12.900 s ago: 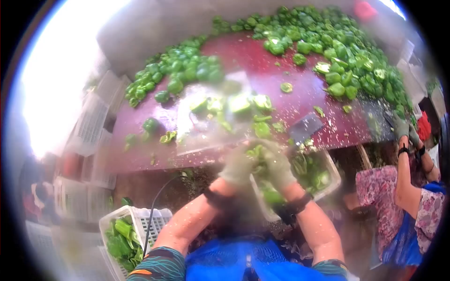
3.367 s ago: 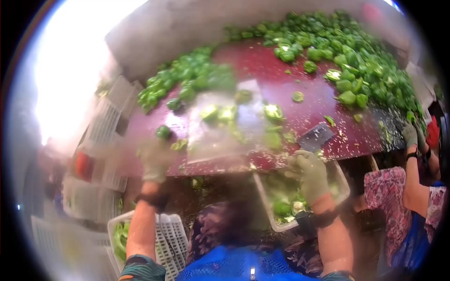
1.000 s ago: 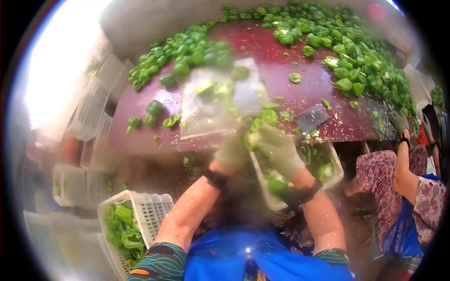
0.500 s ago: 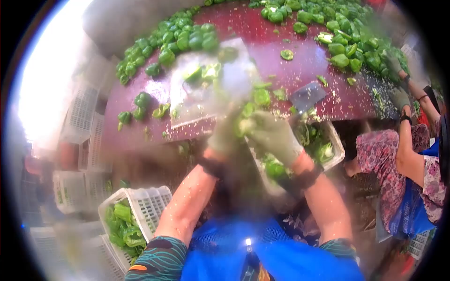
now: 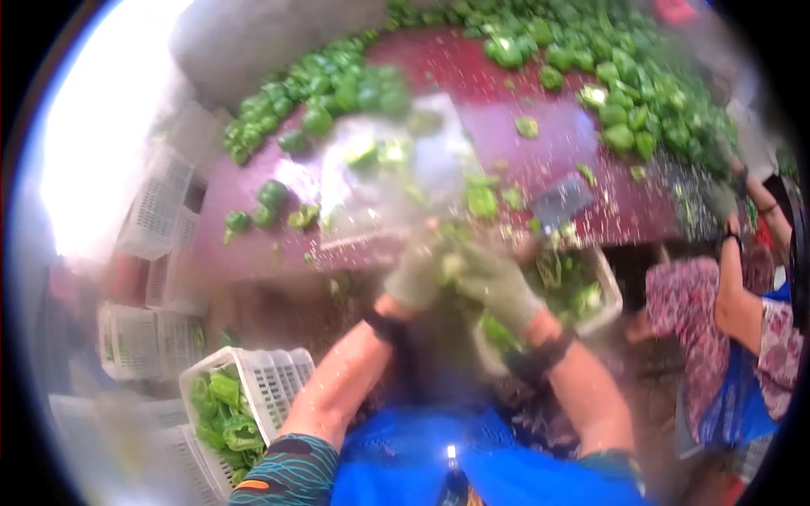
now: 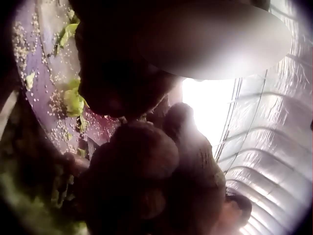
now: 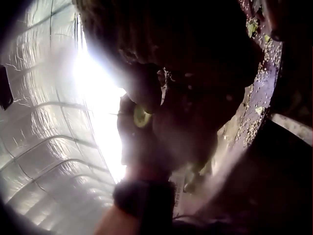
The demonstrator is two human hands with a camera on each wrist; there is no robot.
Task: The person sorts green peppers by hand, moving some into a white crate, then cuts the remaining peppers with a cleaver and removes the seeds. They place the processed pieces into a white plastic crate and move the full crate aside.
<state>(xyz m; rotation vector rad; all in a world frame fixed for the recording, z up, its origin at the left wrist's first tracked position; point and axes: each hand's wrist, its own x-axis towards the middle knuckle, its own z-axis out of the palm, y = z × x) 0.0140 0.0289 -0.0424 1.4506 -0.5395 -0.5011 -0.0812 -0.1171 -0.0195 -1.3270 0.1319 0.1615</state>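
Note:
In the head view both gloved hands meet over the table's front edge with a green bell pepper (image 5: 450, 263) between them, blurred and partly hidden. My left hand (image 5: 415, 274) grips it from the left, and my right hand (image 5: 499, 285) has its fingers on the paler, cut-looking side. Both wrist views are dark; the left wrist view shows the left hand's curled fingers (image 6: 142, 152) in silhouette, while a bit of green pepper shows near the right hand in the right wrist view. Below the right hand sits a white crate (image 5: 609, 291) of pepper pieces.
Whole peppers (image 5: 624, 93) pile along the back and right of the red table (image 5: 557, 164). A cleaver-like blade (image 5: 564, 202) and a pale board (image 5: 363, 202) with cut peppers lie nearer. A white basket (image 5: 278, 384) of halves stands lower left; another person (image 5: 742, 312) works at right.
About three seconds ago my hands were apart, the left over the table's left front and the right above the crate. Since one second ago they stay together around the pepper, shifting only slightly.

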